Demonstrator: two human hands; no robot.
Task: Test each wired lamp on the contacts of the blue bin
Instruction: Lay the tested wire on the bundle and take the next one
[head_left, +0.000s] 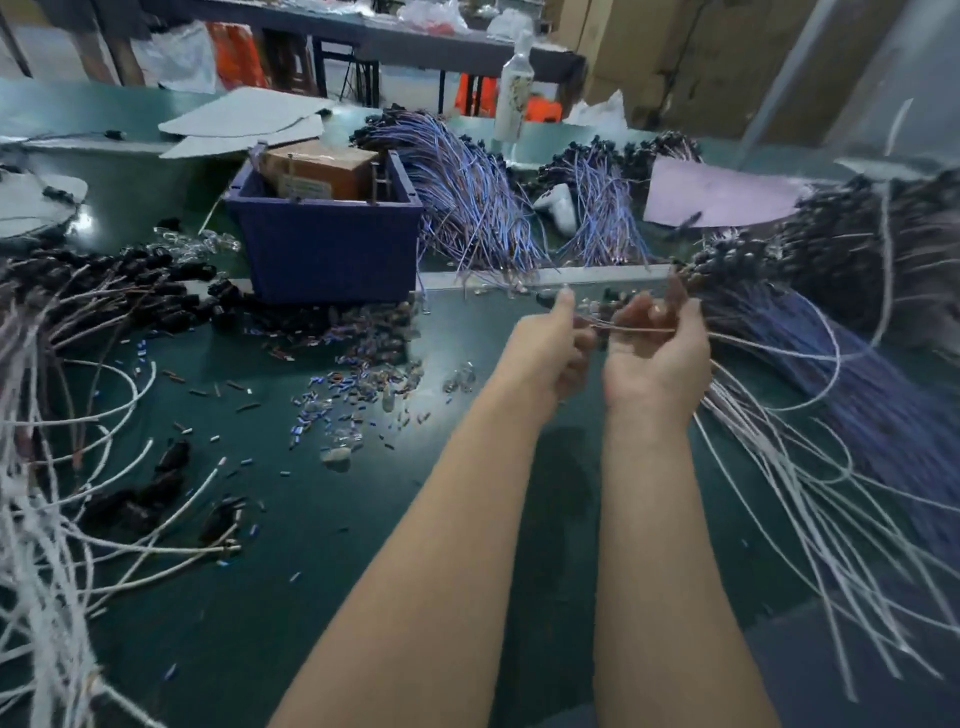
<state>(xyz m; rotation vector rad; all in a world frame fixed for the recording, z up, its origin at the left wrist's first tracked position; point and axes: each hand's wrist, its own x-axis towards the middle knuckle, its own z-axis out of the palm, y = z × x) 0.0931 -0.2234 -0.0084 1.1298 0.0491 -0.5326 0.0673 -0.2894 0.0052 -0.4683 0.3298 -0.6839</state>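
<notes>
Wired lamp (631, 329) being held between both hands over green table (363, 519) — being pinched by curled fingers of left hand (545, 351) and right hand (657, 358). Blue bin (327, 244) being kept well apart, upper left.

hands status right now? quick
left hand: pinching one end of a lamp wire.
right hand: fingers curled round the same lamp wire.

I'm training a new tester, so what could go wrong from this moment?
1. The lamp wire pinched between the left hand and right hand lies against the right-hand pile, so neighbouring wires may snag and drag out.
2. The blue bin sits away to the left, beyond scattered snippets; a trailing wire might sweep those along.
</notes>
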